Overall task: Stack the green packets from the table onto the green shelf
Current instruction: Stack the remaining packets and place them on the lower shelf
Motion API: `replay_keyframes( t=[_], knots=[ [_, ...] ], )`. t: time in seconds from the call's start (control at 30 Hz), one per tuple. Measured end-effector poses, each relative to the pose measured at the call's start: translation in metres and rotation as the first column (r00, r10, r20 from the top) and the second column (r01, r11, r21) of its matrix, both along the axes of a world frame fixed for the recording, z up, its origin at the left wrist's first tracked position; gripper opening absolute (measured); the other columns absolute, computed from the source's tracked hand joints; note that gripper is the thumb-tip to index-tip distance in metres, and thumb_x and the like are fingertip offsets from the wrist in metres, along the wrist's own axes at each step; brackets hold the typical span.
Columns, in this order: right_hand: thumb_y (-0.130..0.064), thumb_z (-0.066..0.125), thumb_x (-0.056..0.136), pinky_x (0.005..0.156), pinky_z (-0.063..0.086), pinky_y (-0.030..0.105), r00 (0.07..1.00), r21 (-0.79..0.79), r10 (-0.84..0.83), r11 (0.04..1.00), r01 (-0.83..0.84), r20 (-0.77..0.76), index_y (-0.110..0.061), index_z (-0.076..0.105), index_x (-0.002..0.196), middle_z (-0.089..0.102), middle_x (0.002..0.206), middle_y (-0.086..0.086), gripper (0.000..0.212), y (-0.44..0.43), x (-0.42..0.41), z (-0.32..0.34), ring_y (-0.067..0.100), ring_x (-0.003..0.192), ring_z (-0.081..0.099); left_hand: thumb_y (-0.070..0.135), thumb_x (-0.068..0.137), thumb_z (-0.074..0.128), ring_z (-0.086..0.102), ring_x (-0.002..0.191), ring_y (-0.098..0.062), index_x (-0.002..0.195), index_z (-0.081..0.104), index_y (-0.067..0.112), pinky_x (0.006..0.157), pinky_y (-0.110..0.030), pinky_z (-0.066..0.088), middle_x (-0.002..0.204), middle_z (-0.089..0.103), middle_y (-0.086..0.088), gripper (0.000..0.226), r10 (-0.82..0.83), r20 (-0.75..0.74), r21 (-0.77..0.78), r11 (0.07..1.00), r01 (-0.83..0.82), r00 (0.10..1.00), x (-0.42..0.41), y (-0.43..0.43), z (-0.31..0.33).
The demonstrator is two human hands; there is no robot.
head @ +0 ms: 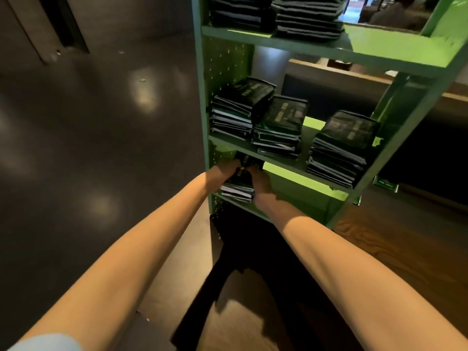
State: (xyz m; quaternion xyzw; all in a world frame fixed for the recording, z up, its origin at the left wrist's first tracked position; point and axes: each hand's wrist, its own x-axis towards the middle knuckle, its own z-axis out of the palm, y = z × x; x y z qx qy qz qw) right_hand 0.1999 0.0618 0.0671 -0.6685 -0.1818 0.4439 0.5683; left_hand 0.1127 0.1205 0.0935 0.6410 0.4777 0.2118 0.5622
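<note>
Two bare arms reach forward from the bottom of the view. The left hand (pixel 224 171) and the right hand (pixel 260 184) clasp a short stack of packets (pixel 238 190) from either side, fingers curled round its top and edges. The stack sits on the lowest visible board of the green shelf (pixel 278 41), pushed into the left corner against the side panel. Gripping from both sides likely keeps the loose, slippery packets squared up while they settle.

On the board above, three taller piles (pixel 281 125) stand side by side, the two on the left touching and the right one apart. Their top packets tilt, so these piles lean easily. The top board carries two more dark piles (pixel 304 19), blurred. Filling runs left to right, and the rest of the lowest board is bare green.

A dark glossy floor (pixel 76 122) lies to the left. No table with waiting packets shows clearly.
</note>
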Motion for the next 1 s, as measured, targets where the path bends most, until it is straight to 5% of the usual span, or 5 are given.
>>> replay_keyframes(
  t=[0.23,0.47,0.67,0.77,1.0],
  knots=[
    [-0.018,0.048,0.085,0.07,0.044,0.019,0.995,0.106,0.09,0.991,-0.085,-0.045,-0.012,0.052,0.106,0.06,0.103,0.011,0.022,0.016,0.0,-0.006,0.019,0.097,0.053,0.01,0.097,0.041,0.051,0.089,-0.02,0.115,0.056,0.001,0.065,-0.024,0.038,0.096,0.052,-0.01,0.024,-0.121,-0.39,0.291,0.924,0.246,0.913,0.013,0.022,-0.006],
    [-0.006,0.051,0.09,0.08,0.045,0.03,0.981,0.089,0.041,0.994,-0.059,0.19,-0.001,0.051,0.118,0.061,0.118,0.023,0.028,0.03,-0.004,-0.021,0.03,0.108,0.059,0.017,0.102,0.04,0.062,0.108,-0.03,0.119,0.054,0.002,0.085,-0.036,0.05,0.118,0.063,-0.015,0.028,0.271,-0.6,0.589,0.786,0.187,0.753,0.027,0.006,-0.007],
    [-0.021,0.04,0.1,0.088,0.037,0.032,0.9,-0.042,0.075,0.997,-0.063,0.43,0.002,0.04,0.131,0.051,0.13,0.023,0.039,0.0,-0.003,0.015,0.034,0.119,0.05,0.018,0.098,0.046,0.063,0.108,-0.031,0.112,0.061,0.006,0.085,-0.037,0.051,0.116,0.065,-0.014,0.024,0.32,-0.554,0.712,0.659,0.24,0.768,0.024,-0.016,0.006],
    [-0.021,0.04,0.1,0.095,0.038,0.035,0.797,-0.182,0.16,0.981,-0.064,0.583,-0.002,0.044,0.131,0.051,0.133,0.021,0.036,-0.024,-0.006,0.028,0.034,0.122,0.05,0.017,0.097,0.048,0.06,0.112,-0.029,0.121,0.058,0.01,0.09,-0.037,0.049,0.124,0.061,-0.013,0.027,0.301,-0.664,0.609,0.749,0.261,0.684,0.029,-0.037,0.015],
    [-0.019,0.04,0.097,0.092,0.044,0.039,0.359,-0.442,0.503,0.864,-0.241,0.786,-0.008,0.053,0.122,0.059,0.123,0.018,0.031,-0.139,0.01,0.019,0.034,0.112,0.056,0.028,0.096,0.044,0.038,0.129,-0.034,0.142,0.035,0.01,0.104,-0.039,0.029,0.144,0.038,-0.017,0.05,0.2,-0.719,0.624,0.606,0.493,0.666,0.033,-0.12,0.009]
  ],
)
